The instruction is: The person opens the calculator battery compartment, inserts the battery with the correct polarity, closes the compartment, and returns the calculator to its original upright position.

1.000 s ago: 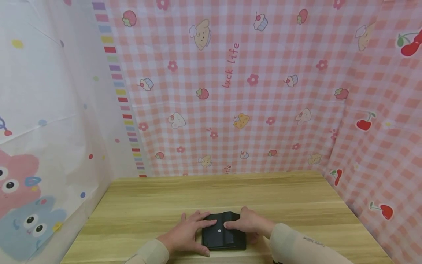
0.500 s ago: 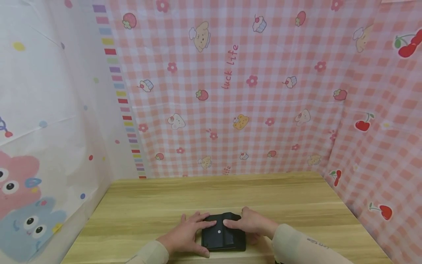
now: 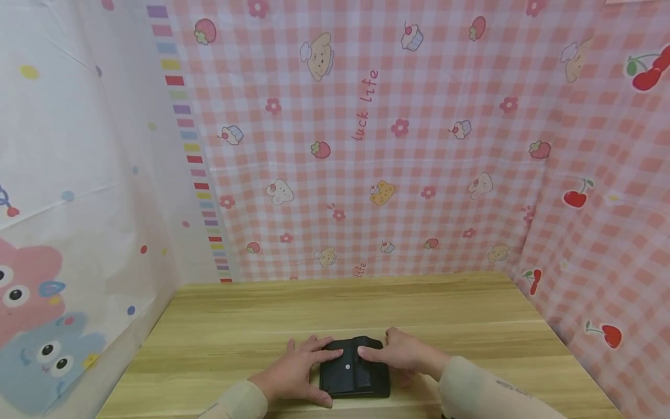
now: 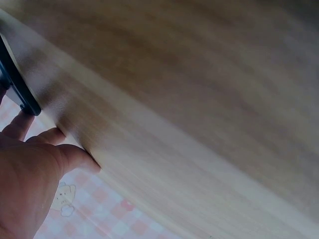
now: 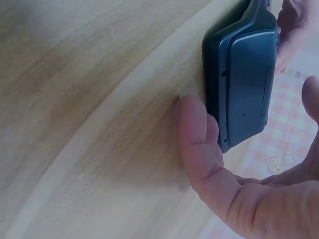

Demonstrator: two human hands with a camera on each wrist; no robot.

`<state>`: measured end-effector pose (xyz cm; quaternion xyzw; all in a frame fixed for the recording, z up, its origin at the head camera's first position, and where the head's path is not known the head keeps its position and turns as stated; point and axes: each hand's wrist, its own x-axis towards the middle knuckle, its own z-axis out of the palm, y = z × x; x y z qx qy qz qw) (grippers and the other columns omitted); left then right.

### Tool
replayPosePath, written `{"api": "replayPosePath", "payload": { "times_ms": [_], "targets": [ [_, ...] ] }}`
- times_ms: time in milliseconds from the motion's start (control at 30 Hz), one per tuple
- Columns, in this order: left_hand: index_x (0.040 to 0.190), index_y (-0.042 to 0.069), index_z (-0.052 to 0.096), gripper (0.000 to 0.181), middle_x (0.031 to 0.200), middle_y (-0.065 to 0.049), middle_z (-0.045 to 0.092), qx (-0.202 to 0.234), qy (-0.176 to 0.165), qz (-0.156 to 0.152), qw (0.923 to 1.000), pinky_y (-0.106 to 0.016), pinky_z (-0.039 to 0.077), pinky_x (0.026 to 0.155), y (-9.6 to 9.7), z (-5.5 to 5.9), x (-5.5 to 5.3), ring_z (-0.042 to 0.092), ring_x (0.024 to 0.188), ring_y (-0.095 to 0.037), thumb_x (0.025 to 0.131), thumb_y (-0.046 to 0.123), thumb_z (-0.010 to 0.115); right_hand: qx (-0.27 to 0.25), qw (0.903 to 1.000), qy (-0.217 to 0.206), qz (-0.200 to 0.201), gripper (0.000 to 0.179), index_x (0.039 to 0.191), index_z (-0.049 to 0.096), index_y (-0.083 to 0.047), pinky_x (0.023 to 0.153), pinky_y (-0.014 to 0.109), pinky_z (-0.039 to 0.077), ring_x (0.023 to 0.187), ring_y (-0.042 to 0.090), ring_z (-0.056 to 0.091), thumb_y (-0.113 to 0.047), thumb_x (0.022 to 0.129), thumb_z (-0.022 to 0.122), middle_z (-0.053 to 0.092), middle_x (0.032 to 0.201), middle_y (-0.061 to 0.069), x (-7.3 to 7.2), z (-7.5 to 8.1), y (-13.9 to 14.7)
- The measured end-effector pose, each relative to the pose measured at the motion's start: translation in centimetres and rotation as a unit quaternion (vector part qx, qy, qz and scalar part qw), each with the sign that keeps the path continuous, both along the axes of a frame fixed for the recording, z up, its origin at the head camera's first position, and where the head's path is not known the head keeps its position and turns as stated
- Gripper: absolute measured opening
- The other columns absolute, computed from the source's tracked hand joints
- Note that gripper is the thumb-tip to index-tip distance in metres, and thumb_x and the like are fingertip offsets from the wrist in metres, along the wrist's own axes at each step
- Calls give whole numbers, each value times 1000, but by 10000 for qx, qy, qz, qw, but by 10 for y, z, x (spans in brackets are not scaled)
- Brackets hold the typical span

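Observation:
A black slab-like device (image 3: 337, 375) lies on the wooden table, with a raised band across its top and a small white dot. In the right wrist view its thick bevelled side shows small screw holes; its exact kind is not clear. My left hand (image 3: 293, 372) rests at its left side, straight fingers over the top edge and thumb at the near left corner. My right hand (image 3: 405, 355) is at the right side. Its fingers (image 5: 199, 139) bend beside the device's side, on the table, while its thumb (image 5: 312, 97) stands raised over the top face.
The wooden table (image 3: 251, 308) reaches back to a pink checked cloth (image 3: 366, 221). White printed cloth (image 3: 104, 233) hangs at the left, and more checked cloth with cherries (image 3: 602, 262) at the right.
My right hand and sleeve have shifted slightly to the right, and the right thumb has moved a little over the device's top. The left hand and the device stay in place.

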<state>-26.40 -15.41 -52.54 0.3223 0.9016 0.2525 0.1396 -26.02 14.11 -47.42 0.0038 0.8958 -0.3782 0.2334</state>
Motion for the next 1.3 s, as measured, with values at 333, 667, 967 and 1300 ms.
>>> {"api": "replayPosePath", "payload": {
  "times_ms": [333, 667, 967, 1300],
  "targets": [
    [160, 43, 49, 91, 175, -6, 36, -27, 40, -24, 10000, -90, 13, 116, -1, -1, 0, 26, 162, -49, 79, 61, 88, -226, 9973, 665, 211, 106, 159, 37, 7, 106, 59, 54, 128, 40, 64, -62, 90, 79, 64, 141, 27, 3, -3, 13],
    [158, 42, 51, 91, 174, -6, 38, 9, 89, 29, 10000, -90, 13, 116, -1, 0, 0, 28, 162, -49, 78, 61, 90, -328, 9769, 1717, 1229, 112, 165, 27, 3, 100, 64, 56, 121, 43, 68, -44, 86, 90, 52, 154, 31, 9, -6, 25],
    [159, 42, 51, 92, 174, -8, 38, 41, 111, 17, 9999, -91, 12, 115, -2, -2, -1, 28, 161, -51, 78, 60, 90, 262, 9375, 2445, 2463, 133, 170, 17, -6, 115, 64, 47, 144, 45, 54, -57, 75, 95, 39, 167, 27, 5, -15, 33],
    [159, 43, 50, 92, 174, -5, 37, -112, 138, 4, 9998, -91, 14, 115, -1, -2, -2, 29, 161, -49, 78, 63, 89, 694, 9286, 2406, 2738, 136, 173, 11, -22, 116, 67, 45, 151, 42, 46, -60, 72, 95, 43, 166, 22, 4, -24, 35]
  ]
}}
